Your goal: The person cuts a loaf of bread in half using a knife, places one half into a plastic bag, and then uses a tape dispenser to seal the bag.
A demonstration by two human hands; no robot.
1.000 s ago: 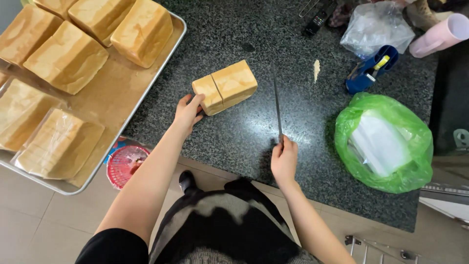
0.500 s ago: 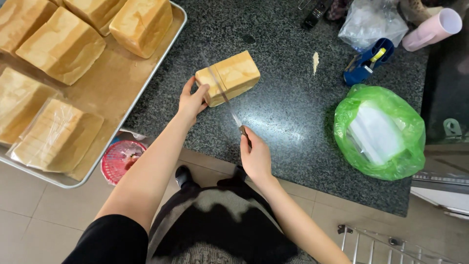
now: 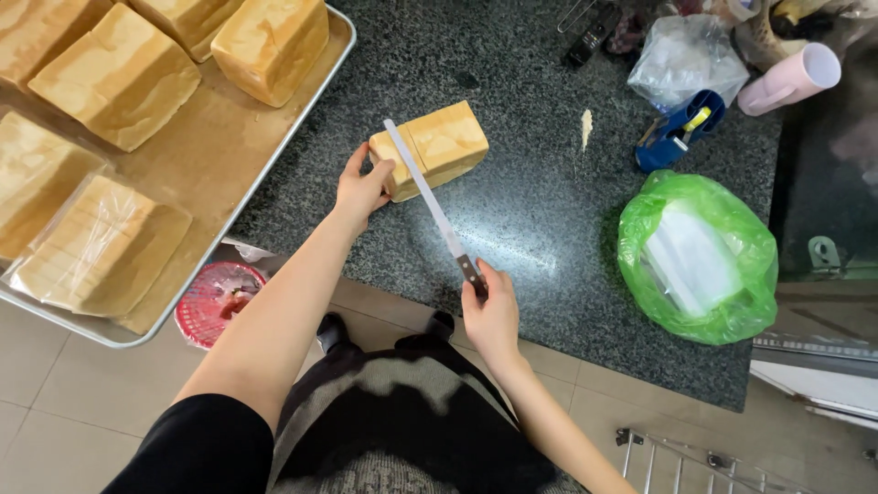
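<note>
While the left hand [image 3: 363, 186] presses its fingers against the near end of a loaf [image 3: 437, 146], the right hand [image 3: 487, 309] is closed around the dark handle of a knife [image 3: 428, 199]. The loaf is a squat, square-edged block with a smooth golden-brown crust, lying on the speckled dark stone desk [image 3: 512, 210] a little way from its near edge. The knife's blade is long, thin and pale — it lies slantwise across the loaf's left part, its tip just past the far edge of the crust, its handle well back toward the person.

To the left, a shallow metal tray [image 3: 274, 169] with a rolled rim is lined with brown paper and overhangs the desk edge. It carries more loaves [image 3: 123, 78] of the same boxy shape, and one sliced loaf [image 3: 101, 247] near the front is wrapped in clear, glossy film. Below the tray's corner, down at floor level, sits a round red basket [image 3: 212, 297] of open plastic mesh.

To the right of the loaf lies a small pale crumb [image 3: 586, 128]. Beyond it stands a blue tape dispenser [image 3: 675, 137], near a crumpled clear bag [image 3: 690, 59] and a pink cup [image 3: 788, 80] lying on its side. A bright green bag [image 3: 695, 261] — thin, wrinkled plastic bunched around something white — rests near the desk's right end.
</note>
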